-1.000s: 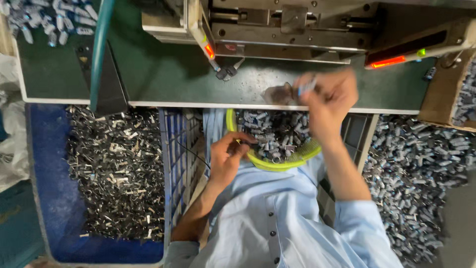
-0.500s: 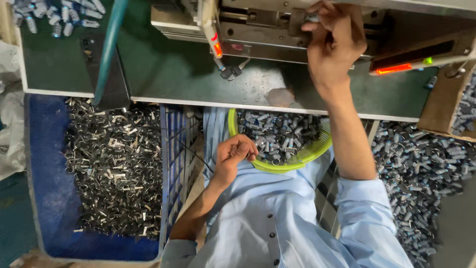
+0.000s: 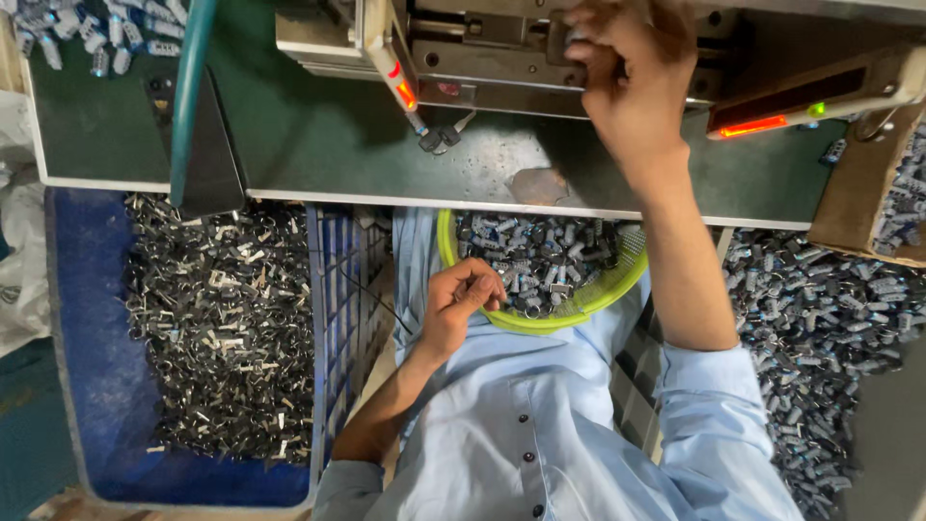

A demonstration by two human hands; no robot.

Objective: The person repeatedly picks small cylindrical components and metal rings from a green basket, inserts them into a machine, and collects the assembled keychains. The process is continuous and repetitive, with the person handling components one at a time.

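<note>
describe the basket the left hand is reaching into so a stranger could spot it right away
Start at the green worktable and look just below its near edge, at the person's lap. There sits a round yellow-green mesh basket of small grey metal parts, the left hand at its rim. The neighbouring blue crate is rectangular; this one is round.

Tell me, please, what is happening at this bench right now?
A person in a light blue shirt sits at a green worktable. The right hand reaches up to the grey metal machine; what its fingers hold cannot be seen. The left hand rests at the rim of a yellow-green basket of small metal parts on the lap. A blue crate with dark metal pieces stands beside.
</note>
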